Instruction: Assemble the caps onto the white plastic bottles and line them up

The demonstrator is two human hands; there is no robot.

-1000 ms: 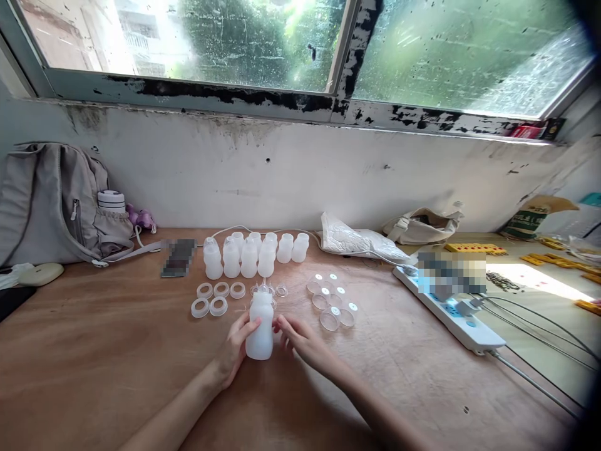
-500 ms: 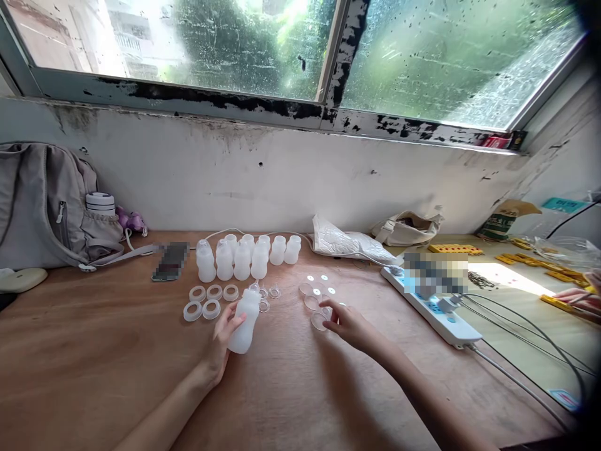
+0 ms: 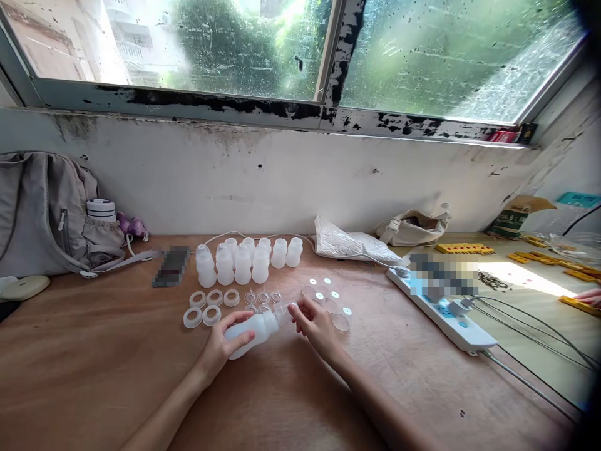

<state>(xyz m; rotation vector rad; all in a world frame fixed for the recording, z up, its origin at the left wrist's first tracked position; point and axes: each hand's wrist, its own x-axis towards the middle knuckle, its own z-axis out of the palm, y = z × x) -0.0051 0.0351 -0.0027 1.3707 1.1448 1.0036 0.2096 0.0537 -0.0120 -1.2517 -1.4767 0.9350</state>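
My left hand is wrapped round a translucent white plastic bottle, tipped almost onto its side with the neck pointing right. At that neck my right hand pinches a clear plastic cap. Just behind the hands lie small clear nipples and white rings. More clear caps are scattered to the right of my right hand. A group of several upright white bottles stands further back.
A grey backpack leans on the wall at the left, a blurred phone beside the bottles. A white power strip with cables lies to the right, near white bags and yellow parts. Another person's hand shows at the right edge.
My right hand went out to the clear caps, took one and came back to the bottle's neck. My left hand tilted the bottle from upright to nearly lying.
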